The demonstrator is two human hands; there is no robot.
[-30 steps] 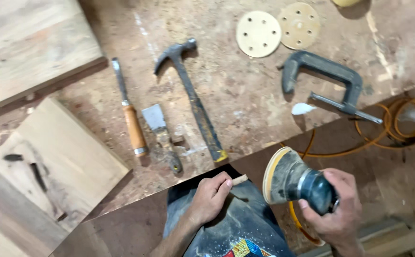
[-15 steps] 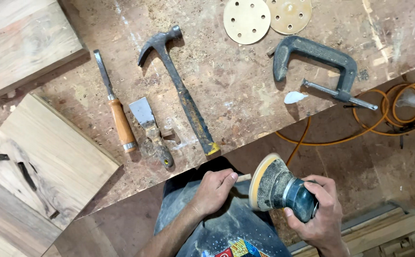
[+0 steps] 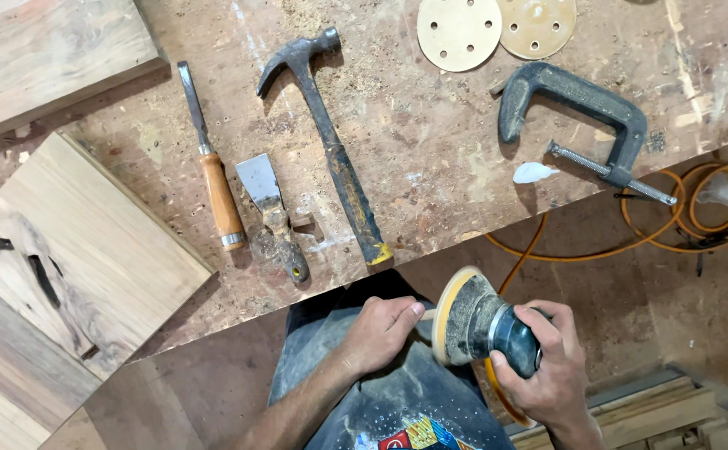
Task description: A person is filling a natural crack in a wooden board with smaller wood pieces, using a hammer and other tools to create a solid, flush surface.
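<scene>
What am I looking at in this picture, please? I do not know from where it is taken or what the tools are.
The picture comes from a camera worn on a person's head, looking down at their own two hands. The right hand holds a round power sander, tilted on its side. The left hand touches the edge of its yellow pad. Above them is a dusty wooden workbench. On it lie a chisel with a wooden handle, a putty knife, a claw hammer, two sanding discs with holes and a dark C-clamp. Wooden boards lie at the left, and an orange cable lies on the floor.
</scene>
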